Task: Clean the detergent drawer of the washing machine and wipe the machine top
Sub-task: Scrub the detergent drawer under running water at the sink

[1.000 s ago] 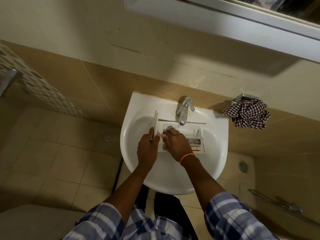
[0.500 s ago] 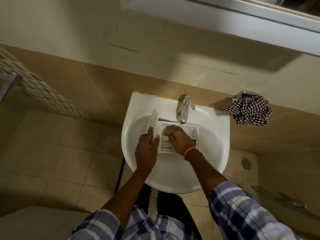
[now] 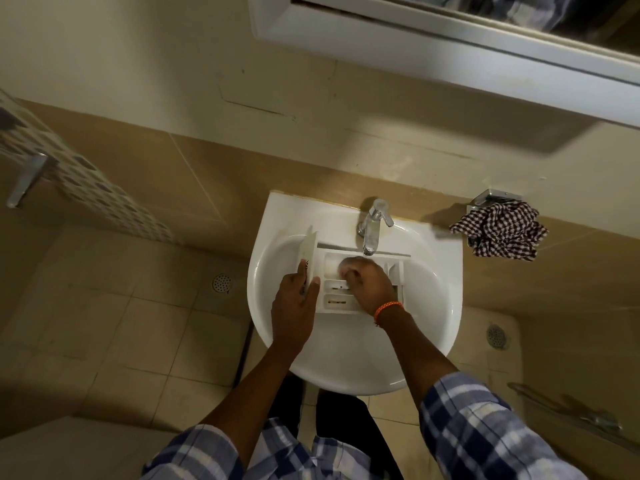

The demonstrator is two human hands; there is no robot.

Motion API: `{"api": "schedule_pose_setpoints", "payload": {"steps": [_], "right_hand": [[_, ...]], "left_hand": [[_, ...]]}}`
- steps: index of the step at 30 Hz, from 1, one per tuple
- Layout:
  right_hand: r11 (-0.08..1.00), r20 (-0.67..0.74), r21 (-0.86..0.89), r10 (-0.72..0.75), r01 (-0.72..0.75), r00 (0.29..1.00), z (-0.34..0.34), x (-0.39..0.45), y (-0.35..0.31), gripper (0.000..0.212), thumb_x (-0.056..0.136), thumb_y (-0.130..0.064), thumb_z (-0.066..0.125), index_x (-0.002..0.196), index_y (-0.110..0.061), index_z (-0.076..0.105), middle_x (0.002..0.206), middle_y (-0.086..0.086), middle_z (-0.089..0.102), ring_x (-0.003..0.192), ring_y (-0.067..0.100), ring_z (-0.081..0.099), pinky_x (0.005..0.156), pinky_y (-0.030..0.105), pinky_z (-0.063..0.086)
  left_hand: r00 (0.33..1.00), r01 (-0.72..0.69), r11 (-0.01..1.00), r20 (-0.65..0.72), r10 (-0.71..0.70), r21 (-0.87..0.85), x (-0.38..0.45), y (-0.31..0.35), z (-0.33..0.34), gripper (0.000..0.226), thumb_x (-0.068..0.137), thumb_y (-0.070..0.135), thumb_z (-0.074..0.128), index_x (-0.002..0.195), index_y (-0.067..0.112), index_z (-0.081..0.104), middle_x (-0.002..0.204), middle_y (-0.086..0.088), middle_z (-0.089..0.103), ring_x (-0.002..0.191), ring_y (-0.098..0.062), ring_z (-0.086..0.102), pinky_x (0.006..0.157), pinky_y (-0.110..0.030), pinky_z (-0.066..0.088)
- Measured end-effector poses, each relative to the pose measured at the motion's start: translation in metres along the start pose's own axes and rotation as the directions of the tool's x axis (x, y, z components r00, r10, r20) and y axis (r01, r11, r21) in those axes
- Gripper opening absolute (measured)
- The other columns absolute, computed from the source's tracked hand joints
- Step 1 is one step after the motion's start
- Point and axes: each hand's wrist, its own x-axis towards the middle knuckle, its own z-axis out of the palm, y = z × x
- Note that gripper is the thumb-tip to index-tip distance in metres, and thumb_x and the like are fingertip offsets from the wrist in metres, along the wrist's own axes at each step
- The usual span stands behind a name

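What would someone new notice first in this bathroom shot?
The white sink at centre, where the left hand grips the front panel of a detergent drawer and the right hand rubs inside it under the tap. A checked cloth hangs on the wall to the right.

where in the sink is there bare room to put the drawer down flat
The bare patch is the near half of the sink bowl, between the drawer and the front rim. The right side of the bowl beyond the drawer is also bare. Under the tap it is crowded: left hand grips the drawer's front, right hand works inside.
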Motion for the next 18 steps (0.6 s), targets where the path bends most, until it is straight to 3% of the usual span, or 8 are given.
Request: {"api": "schedule_pose_setpoints", "payload": {"steps": [3, 5, 7, 9, 11, 14, 16, 18], "right_hand": [[0.97, -0.225, -0.049, 0.22, -0.237, 0.949, -0.009, 0.0, 0.008, 0.034, 0.096, -0.03, 0.043, 0.096, -0.016, 0.074, 0.097, 0.01, 0.071, 0.093, 0.031, 0.066, 0.077, 0.036, 0.052], [0.952, -0.301, -0.134, 0.227, -0.276, 0.926, -0.006, 0.003, 0.0, 0.033, 0.098, -0.025, 0.047, 0.101, -0.009, 0.076, 0.099, 0.015, 0.072, 0.093, 0.034, 0.066, 0.079, 0.039, 0.055], [0.974, -0.241, -0.179, 0.093, -0.138, 0.966, -0.002, 0.003, -0.011, 0.029, 0.1, -0.023, 0.048, 0.1, -0.013, 0.075, 0.099, 0.011, 0.073, 0.094, 0.029, 0.067, 0.079, 0.036, 0.056], [0.994, -0.107, -0.072, -0.084, 0.076, 0.991, -0.002, -0.004, -0.017, 0.029, 0.103, -0.021, 0.049, 0.109, -0.018, 0.076, 0.113, 0.003, 0.075, 0.106, 0.02, 0.066, 0.09, 0.031, 0.053], [0.993, -0.038, 0.017, -0.119, 0.12, 0.992, -0.011, -0.008, -0.01, 0.032, 0.105, -0.025, 0.049, 0.12, -0.02, 0.076, 0.124, 0.0, 0.074, 0.114, 0.017, 0.064, 0.099, 0.03, 0.051], [0.992, -0.173, -0.076, 0.083, -0.097, 0.981, -0.023, -0.008, 0.012, 0.035, 0.102, -0.03, 0.043, 0.113, -0.018, 0.075, 0.113, 0.009, 0.074, 0.101, 0.028, 0.069, 0.089, 0.037, 0.055], [0.969, -0.25, -0.065, 0.216, -0.239, 0.944, -0.025, -0.006, 0.016, 0.035, 0.098, -0.031, 0.04, 0.099, -0.017, 0.072, 0.101, 0.01, 0.072, 0.091, 0.032, 0.07, 0.081, 0.039, 0.057], [0.951, -0.259, -0.074, 0.273, -0.301, 0.926, -0.02, -0.002, 0.008, 0.03, 0.098, -0.03, 0.043, 0.1, -0.017, 0.071, 0.105, 0.008, 0.072, 0.097, 0.031, 0.068, 0.084, 0.039, 0.056]], "left_hand": [[1.0, 0.009, 0.999, -0.022, -0.01, -0.048, -0.003, 0.008, 0.003, 0.024, 0.108, 0.034, 0.059, 0.132, 0.034, 0.062, 0.099, 0.014, 0.068, 0.094, 0.01, 0.065, 0.083, -0.008, 0.052], [0.999, 0.016, 0.998, -0.04, -0.018, -0.059, -0.005, 0.012, 0.008, 0.021, 0.108, 0.034, 0.059, 0.128, 0.031, 0.064, 0.096, 0.015, 0.066, 0.093, 0.012, 0.063, 0.08, -0.01, 0.051], [0.999, 0.024, 0.999, -0.047, -0.026, -0.043, -0.004, 0.012, 0.011, 0.029, 0.108, 0.035, 0.058, 0.134, 0.025, 0.066, 0.095, 0.011, 0.065, 0.092, 0.01, 0.062, 0.077, -0.009, 0.049], [0.999, 0.004, 1.0, -0.044, -0.005, -0.03, -0.003, 0.01, 0.01, 0.036, 0.108, 0.036, 0.058, 0.142, 0.025, 0.062, 0.096, 0.011, 0.066, 0.093, 0.009, 0.062, 0.077, -0.005, 0.047], [0.999, -0.001, 0.999, -0.043, -0.001, -0.051, -0.002, 0.009, 0.007, 0.03, 0.108, 0.035, 0.059, 0.138, 0.032, 0.06, 0.094, 0.013, 0.065, 0.092, 0.007, 0.063, 0.079, -0.009, 0.05], [0.999, 0.01, 0.996, -0.045, -0.014, -0.092, -0.003, 0.007, 0.006, 0.014, 0.108, 0.035, 0.059, 0.122, 0.037, 0.062, 0.091, 0.012, 0.066, 0.09, 0.002, 0.065, 0.083, -0.025, 0.059], [0.999, -0.001, 0.996, -0.039, -0.003, -0.09, -0.004, 0.007, 0.008, 0.023, 0.108, 0.037, 0.058, 0.131, 0.034, 0.064, 0.095, 0.008, 0.067, 0.092, 0.002, 0.064, 0.082, -0.018, 0.055], [0.999, -0.013, 0.998, -0.044, 0.011, -0.059, -0.005, 0.009, 0.011, 0.036, 0.108, 0.038, 0.057, 0.142, 0.025, 0.063, 0.096, 0.006, 0.067, 0.092, 0.006, 0.063, 0.079, -0.008, 0.049]]}}
